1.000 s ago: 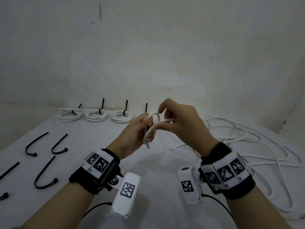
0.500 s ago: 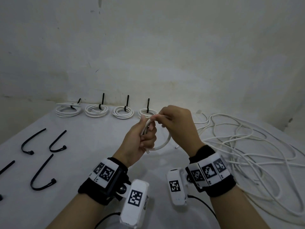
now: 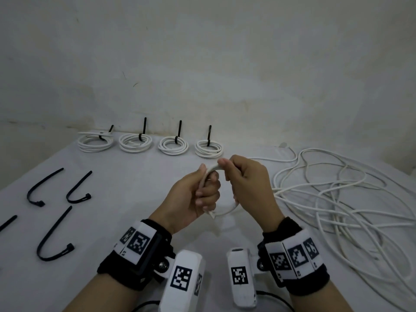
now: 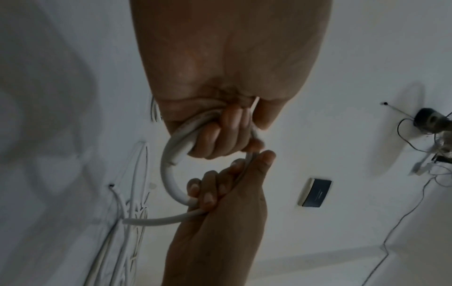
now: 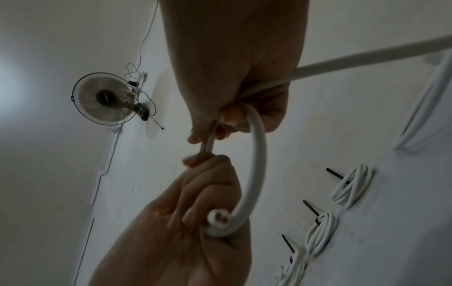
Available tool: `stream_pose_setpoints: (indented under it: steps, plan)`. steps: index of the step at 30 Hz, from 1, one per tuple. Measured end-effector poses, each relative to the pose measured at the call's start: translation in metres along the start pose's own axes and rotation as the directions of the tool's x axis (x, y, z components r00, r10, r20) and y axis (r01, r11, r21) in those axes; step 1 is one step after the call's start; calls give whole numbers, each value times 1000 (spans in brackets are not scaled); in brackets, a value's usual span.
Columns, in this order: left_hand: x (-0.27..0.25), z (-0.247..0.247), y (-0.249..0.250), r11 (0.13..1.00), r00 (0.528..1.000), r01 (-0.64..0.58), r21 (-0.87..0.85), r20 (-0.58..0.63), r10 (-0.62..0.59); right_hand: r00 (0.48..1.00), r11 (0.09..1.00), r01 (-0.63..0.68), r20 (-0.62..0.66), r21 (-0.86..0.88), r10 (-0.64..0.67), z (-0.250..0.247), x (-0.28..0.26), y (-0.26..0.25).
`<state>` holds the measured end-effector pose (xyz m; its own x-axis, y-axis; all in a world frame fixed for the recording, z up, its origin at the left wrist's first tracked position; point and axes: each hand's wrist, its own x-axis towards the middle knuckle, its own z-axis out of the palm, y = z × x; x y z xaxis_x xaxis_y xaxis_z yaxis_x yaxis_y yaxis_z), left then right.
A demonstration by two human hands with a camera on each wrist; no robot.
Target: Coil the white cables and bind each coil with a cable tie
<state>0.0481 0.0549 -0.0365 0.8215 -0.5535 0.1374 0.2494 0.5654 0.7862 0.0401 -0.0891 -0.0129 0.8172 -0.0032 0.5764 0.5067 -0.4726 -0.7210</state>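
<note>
Above the middle of the table, my left hand [image 3: 206, 190] grips a small loop of white cable [image 3: 227, 211], fingers curled round it. My right hand [image 3: 234, 174] pinches the same cable at the top of the loop and holds the strand running off to the right. The left wrist view shows the loop [image 4: 171, 174] between both hands; the right wrist view shows its cut end [image 5: 218, 217] by the left fingers. Loose white cable [image 3: 337, 194] lies tangled at the right. Several coils bound with black ties [image 3: 172, 145] line the back edge.
Several loose black cable ties [image 3: 53, 235] lie on the left of the white table [image 3: 126, 199]. A wall rises right behind the coils. A wall fan [image 5: 105, 98] shows in the right wrist view, far from the work.
Both hands dropped lower and nearer to me. The right hand brought the cable round, so a fuller loop now sits in the left hand's grip.
</note>
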Motion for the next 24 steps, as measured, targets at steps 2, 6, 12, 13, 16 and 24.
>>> stream_pose_setpoints:
  steps: [2,6,12,13,16,24]
  plan:
    - [-2,-1,1,1000,1000,-11,19,27,11,1000,999,-10,5,34,10,1,-1,-1]
    - [-5,-6,4,996,995,-92,-18,34,93,997,998,42,67,49,-45,-3,0,3]
    - [-6,-30,29,916,959,-235,-325,78,273,999,997,17,51,-71,-13,-21,4,38]
    - [-6,-37,34,895,945,-219,-389,145,294,999,998,4,39,-68,-2,-22,4,43]
    - [-10,-51,43,840,918,-212,-500,194,346,998,998,22,64,-60,-19,-22,4,44]
    - [-14,-45,49,761,836,-547,-348,-272,477,942,943,208,315,-261,-120,-12,5,21]
